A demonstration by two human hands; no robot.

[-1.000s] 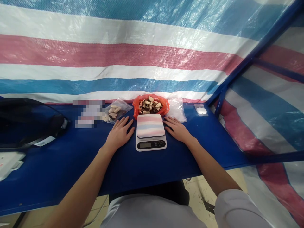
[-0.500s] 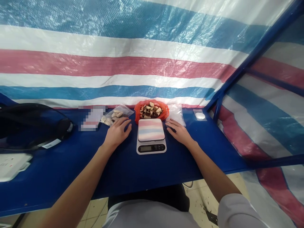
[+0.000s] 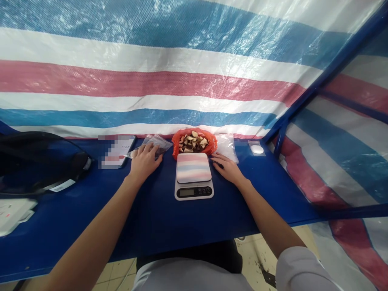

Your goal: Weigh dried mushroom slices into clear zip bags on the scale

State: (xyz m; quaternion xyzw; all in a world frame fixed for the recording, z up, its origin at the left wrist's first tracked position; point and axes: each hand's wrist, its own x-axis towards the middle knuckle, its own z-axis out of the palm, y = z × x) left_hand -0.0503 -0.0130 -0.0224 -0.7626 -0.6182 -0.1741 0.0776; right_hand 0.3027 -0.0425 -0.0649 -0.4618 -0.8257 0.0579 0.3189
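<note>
My left hand rests on a clear zip bag, fingers spread and largely covering the pale oval pieces in it. My right hand lies palm down just right of a white kitchen scale. Its fingers are extended, and the tips reach the near edge of a clear plastic bag. Nothing sits on the scale's platform, and its display looks blank. Directly behind the scale stands an opened orange bag with brown and cream curved shell-like pieces.
At left lie a phone, a black cabled device and a white power strip. A small clear packet with a white round object is at the right. Striped sheeting and a blue frame bar enclose the blue table.
My left hand has shifted left and forward, now covering more of the zip bag's contents. The right hand stays nearly where it was. The view has shifted slightly.
</note>
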